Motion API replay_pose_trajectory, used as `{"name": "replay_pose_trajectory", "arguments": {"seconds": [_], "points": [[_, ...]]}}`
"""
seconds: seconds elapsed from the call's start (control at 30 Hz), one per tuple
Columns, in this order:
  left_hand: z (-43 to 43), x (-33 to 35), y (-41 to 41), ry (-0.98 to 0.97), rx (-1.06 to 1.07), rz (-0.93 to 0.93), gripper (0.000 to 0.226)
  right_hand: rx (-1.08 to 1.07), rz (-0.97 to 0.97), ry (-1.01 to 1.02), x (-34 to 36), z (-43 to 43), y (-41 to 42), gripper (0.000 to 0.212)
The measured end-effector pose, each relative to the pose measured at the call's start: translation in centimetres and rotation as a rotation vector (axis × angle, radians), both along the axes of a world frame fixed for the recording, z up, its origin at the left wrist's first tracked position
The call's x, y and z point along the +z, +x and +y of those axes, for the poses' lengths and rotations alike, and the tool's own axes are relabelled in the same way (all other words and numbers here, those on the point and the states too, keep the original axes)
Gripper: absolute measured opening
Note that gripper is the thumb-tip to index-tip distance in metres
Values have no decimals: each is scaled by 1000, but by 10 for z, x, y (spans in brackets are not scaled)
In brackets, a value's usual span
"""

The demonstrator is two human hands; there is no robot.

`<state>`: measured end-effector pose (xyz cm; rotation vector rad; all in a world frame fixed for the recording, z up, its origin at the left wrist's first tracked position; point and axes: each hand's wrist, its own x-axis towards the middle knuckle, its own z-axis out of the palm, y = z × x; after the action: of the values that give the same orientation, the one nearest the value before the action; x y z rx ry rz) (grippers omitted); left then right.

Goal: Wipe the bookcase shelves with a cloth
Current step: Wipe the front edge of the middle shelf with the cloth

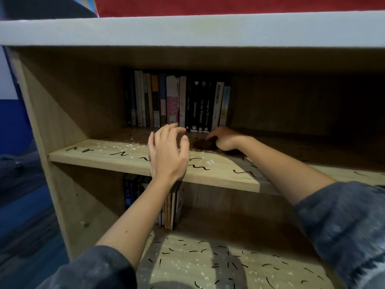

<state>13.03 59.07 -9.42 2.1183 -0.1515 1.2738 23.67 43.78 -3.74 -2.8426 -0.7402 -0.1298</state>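
right hand (pixel 224 138) gripping dark cloth (pixel 205 143) on shelf (pixel 125 157), left hand (pixel 168 152) hovering

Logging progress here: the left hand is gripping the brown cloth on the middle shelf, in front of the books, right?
No, the hand is wrong. In the head view the right hand grips the brown cloth on the middle shelf, in front of the books; the left hand is open and holds nothing.
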Motion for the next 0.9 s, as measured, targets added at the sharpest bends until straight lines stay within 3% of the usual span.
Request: {"name": "replay_pose_trajectory", "arguments": {"seconds": [0.23, 0.47, 0.57, 0.67, 0.77, 0.9], "points": [[0, 1, 1, -26, -42, 89, 31, 234, -106, 61, -5, -15, -102, 44], [12, 7, -21, -215, -372, 214, 30, 177, -212, 130, -30, -38, -177, 44], [18, -14, -40, -202, -412, 199, 26, 53, -480, 273, -54, -32, -188, 39], [29, -45, -55, -68, -303, 122, 31, -37, -750, 216, -96, -16, -193, 44], [34, -65, -63, 167, -185, 124, 56, 48, -710, 320, -122, -7, -200, 42], [37, -72, -65, 299, -102, 171, 60, 34, -799, 498, -109, 2, -194, 39]]}}
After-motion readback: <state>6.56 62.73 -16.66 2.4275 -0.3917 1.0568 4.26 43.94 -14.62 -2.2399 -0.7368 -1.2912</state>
